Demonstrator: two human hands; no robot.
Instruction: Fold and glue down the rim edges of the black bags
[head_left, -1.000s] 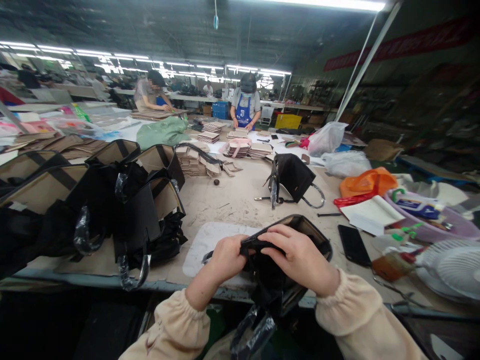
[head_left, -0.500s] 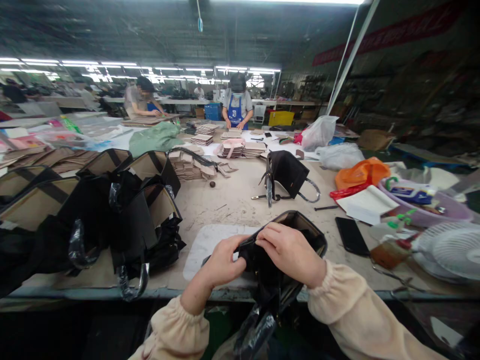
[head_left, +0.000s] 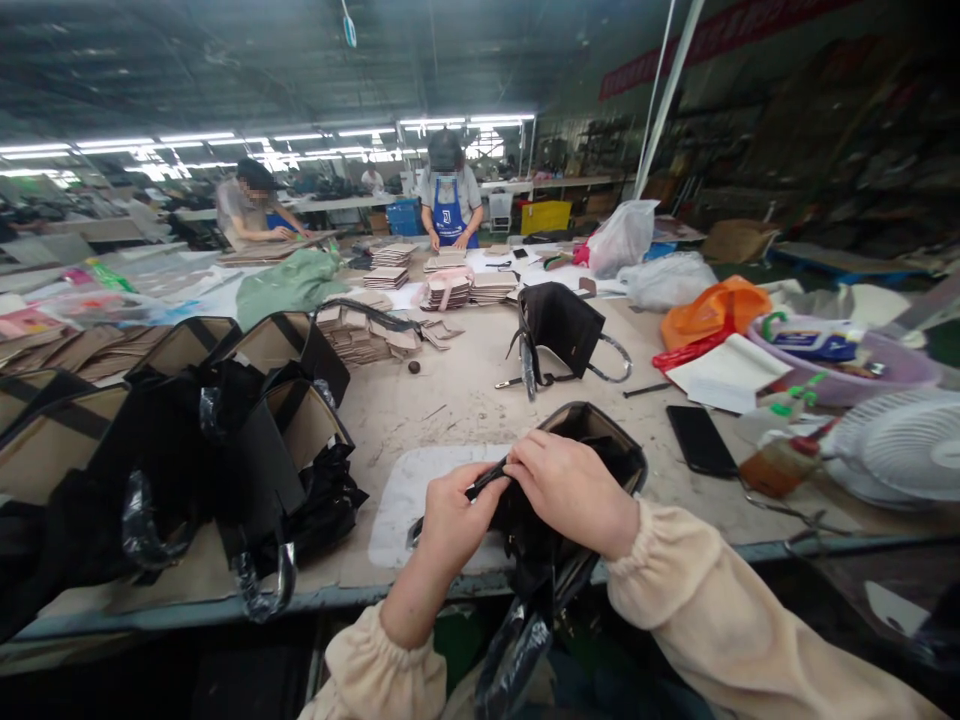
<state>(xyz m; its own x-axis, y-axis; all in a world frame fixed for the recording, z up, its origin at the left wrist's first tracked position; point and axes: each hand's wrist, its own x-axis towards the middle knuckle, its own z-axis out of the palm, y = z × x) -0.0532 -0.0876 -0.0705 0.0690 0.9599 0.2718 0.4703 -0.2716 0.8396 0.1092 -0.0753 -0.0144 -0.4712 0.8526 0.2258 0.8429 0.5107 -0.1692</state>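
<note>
A black bag [head_left: 611, 440] with an open top sits at the table's front edge, its plastic-wrapped handle [head_left: 514, 650] hanging below the edge. My left hand [head_left: 459, 510] pinches the black edge strip on the bag's left side. Close beside it, my right hand [head_left: 566, 485] lies over the bag's rim, its fingertips closed on the same black edge. The fingertips of both hands nearly meet. Beyond them another black bag [head_left: 562, 330] stands on the table, with a wrapped handle. A white sheet [head_left: 397, 505] lies under and left of my left hand.
Several black bags [head_left: 262, 470] crowd the left side. Stacked panels [head_left: 352, 335] lie behind them. On the right are a black phone [head_left: 701, 440], a bottle [head_left: 780, 465], a white fan [head_left: 900, 445] and a purple basin [head_left: 900, 372]. A person [head_left: 450, 195] works across the table.
The view has shifted a little. My left hand has turned more upright, and its thumb and fingers have closed on the bag's edge strip. My right hand stays on the rim.
</note>
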